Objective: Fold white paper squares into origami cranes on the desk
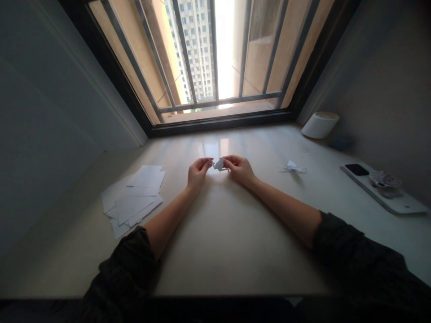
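Note:
Between my two hands is a small folded paper crane [219, 164], white, held just above the table top. My left hand [199, 171] pinches its thin pointed end between thumb and fingers. On the other side, my right hand [239, 168] is closed on a broader, wing-like flap. A narrow strip of the paper sticks out below the right fingertips. Off to the right, a second white folded paper crane [293, 167] rests on the table, touched by neither hand.
White paper sheets [134, 202] lie in a loose, overlapping pile on the left. At the right is a white phone [384, 188] with a round grip on its back. A white cylindrical object [319, 124] stands in the far right corner, near the barred window [215, 54].

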### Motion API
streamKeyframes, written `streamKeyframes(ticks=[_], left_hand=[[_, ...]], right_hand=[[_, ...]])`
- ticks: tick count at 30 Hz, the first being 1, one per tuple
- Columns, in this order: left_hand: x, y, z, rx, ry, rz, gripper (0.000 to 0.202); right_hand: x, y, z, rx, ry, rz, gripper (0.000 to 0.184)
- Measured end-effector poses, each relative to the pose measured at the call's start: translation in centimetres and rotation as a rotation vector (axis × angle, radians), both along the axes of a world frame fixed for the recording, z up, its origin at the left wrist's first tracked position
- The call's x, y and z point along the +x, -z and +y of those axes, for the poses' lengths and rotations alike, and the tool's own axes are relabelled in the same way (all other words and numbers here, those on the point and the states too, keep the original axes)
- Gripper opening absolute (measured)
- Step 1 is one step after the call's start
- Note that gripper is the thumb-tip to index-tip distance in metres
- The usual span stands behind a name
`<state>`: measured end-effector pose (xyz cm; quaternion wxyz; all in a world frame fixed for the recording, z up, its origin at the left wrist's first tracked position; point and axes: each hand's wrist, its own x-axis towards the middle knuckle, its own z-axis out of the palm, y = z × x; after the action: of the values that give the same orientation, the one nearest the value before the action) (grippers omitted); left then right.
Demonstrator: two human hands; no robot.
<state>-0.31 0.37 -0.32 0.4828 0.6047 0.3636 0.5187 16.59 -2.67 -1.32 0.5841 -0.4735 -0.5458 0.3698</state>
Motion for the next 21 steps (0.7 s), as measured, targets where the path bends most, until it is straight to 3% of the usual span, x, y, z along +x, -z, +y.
streamKeyframes(ticks=[3,6,9,12,16,21], left_hand=[[-0.1,0.1,0.1,0.015,-0.100,0.041,0.039],[-0.1,-0.2,-0.3,0.031,-0.220,0.127,0.038],[0.0,-0.8,-1.2,0.069,-0.129,0.325,0.037],[0.1,-1.3,-1.9,0.123,-0.064,0.428,0.036],[0.2,-1.4,-2.0,0.138,-0.054,0.452,0.034],[0.1,-1.1,-1.6,0.159,-0.035,0.420,0.038]], right_hand=[[0.0,-0.3,-0.4,0.027,0.075,-0.173,0.025],[-0.1,-0.9,-1.1,0.096,0.243,-0.316,0.021],[-0.2,-1.6,-1.6,0.205,0.344,-0.446,0.017],[-0.5,-2.1,-2.1,0.332,0.310,-0.571,0.012],[-0.6,-2.5,-2.4,0.440,0.212,-0.653,0.010],[-0.4,-2.2,-2.3,0.435,0.269,-0.551,0.009]])
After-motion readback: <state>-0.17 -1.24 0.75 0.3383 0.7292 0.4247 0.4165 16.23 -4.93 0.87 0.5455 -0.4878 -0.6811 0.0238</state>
